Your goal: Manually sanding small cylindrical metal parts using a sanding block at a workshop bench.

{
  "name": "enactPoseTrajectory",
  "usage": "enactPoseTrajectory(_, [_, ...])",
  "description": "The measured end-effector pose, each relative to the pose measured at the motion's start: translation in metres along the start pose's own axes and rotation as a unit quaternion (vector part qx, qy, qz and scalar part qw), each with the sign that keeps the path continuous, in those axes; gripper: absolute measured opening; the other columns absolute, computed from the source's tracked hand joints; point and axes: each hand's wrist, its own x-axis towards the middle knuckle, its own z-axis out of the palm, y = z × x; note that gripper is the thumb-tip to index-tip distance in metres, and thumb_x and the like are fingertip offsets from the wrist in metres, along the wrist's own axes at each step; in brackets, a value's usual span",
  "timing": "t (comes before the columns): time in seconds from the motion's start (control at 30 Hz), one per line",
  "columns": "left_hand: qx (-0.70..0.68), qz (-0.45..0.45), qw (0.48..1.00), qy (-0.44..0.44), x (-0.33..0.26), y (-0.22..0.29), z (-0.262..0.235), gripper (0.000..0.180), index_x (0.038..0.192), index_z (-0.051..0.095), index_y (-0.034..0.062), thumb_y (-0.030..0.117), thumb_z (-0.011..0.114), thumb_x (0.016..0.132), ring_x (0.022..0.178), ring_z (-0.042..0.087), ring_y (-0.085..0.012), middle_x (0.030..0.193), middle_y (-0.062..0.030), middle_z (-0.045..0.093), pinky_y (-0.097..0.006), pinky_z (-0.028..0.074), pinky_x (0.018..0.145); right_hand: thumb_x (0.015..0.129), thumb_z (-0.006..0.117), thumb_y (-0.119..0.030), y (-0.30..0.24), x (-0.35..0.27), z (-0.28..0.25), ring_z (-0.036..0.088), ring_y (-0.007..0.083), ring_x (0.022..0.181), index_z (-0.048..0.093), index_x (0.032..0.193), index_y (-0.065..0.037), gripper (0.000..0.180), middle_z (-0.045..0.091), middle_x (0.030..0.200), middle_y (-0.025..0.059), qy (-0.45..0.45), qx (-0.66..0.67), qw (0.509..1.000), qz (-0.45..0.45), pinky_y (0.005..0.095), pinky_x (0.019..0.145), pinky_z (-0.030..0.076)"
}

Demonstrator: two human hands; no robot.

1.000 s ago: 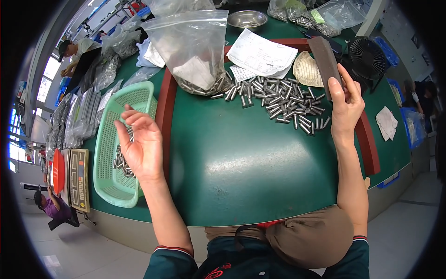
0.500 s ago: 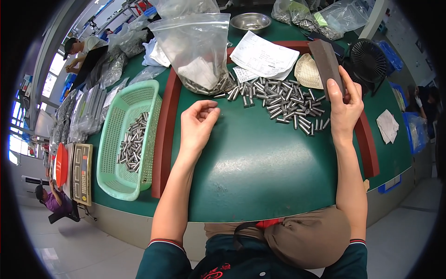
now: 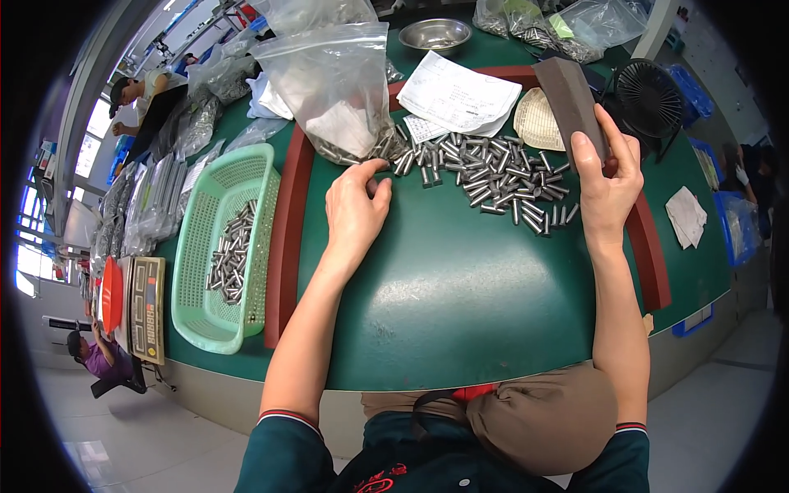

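My right hand (image 3: pixel 610 185) is closed round the lower end of a long dark brown rectangular block (image 3: pixel 569 103), which looks like a whetstone and is held tilted above the table. My left hand (image 3: pixel 355 209) has its fingers curled at the left end of a pile of short metal pins (image 3: pixel 501 177), just below a clear zip bag (image 3: pixel 333 90) of more pins. Its thumb and index finger lie close together; whatever is between them is hidden. The loose pins lie heaped on the green table (image 3: pixel 444 312), some standing upright.
A green plastic basket (image 3: pixel 187 271) with pins stands left of a red-brown raised rail (image 3: pixel 283 255). Papers (image 3: pixel 460 90), a metal bowl (image 3: pixel 436 34) and a black fan (image 3: pixel 648 94) are at the back. A scale (image 3: pixel 148 308) sits far left, a white cloth (image 3: pixel 685 217) right.
My left hand has moved forward to the pins beside the bag. My right hand still holds the block in about the same place. The view has shifted slightly.
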Motion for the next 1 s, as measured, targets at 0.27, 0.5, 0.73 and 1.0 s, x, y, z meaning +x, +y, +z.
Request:
enactPoseTrajectory(0.27, [0.090,0.010,0.995,-0.041,0.005,0.008,-0.002,0.019,0.094,0.066,0.0035,0.011,0.067,0.076,0.075,0.062,-0.0322,0.078,-0.0128,0.064,-0.043,0.049,0.068,0.072,0.076,-0.029,0.001,0.001,-0.003,0.048,0.0163,0.086,0.067,0.114,-0.005,0.049,0.049,0.090,0.0040,0.001,-0.002,1.000,-0.003,0.0295,0.082,0.041])
enactPoseTrajectory(0.5, [0.090,0.055,0.994,0.004,0.005,-0.002,-0.002,0.015,0.079,0.065,0.0030,0.017,0.070,0.077,0.075,0.063,-0.0354,0.081,-0.0153,0.064,-0.046,0.049,0.066,0.074,0.075,-0.024,-0.001,-0.002,0.006,0.051,0.0171,0.087,0.066,0.115,-0.004,0.046,0.052,0.091,0.0053,-0.012,-0.009,1.000,-0.014,0.0295,0.081,0.042])
enactPoseTrajectory(0.73, [0.140,0.067,0.988,0.023,-0.011,0.003,-0.002,0.012,0.084,0.058,0.0003,0.004,0.064,0.075,0.074,0.060,-0.0413,0.076,-0.0198,0.060,-0.051,0.049,0.067,0.084,0.068,-0.020,0.013,-0.003,-0.005,0.045,0.0078,0.074,0.065,0.120,-0.007,0.039,0.053,0.094,-0.0007,-0.031,-0.012,0.999,-0.015,0.0222,0.066,0.037])
enactPoseTrajectory(1.0, [-0.311,-0.113,0.936,-0.120,-0.032,-0.003,-0.035,0.019,0.095,0.066,-0.0046,0.009,0.066,0.081,0.068,0.058,-0.0089,0.076,-0.0044,0.064,-0.024,0.048,0.064,0.082,0.069,-0.019,0.005,-0.007,0.003,0.049,0.0123,0.083,0.064,0.119,-0.005,0.040,0.056,0.092,0.0024,-0.052,-0.049,0.997,-0.037,0.0264,0.074,0.039])
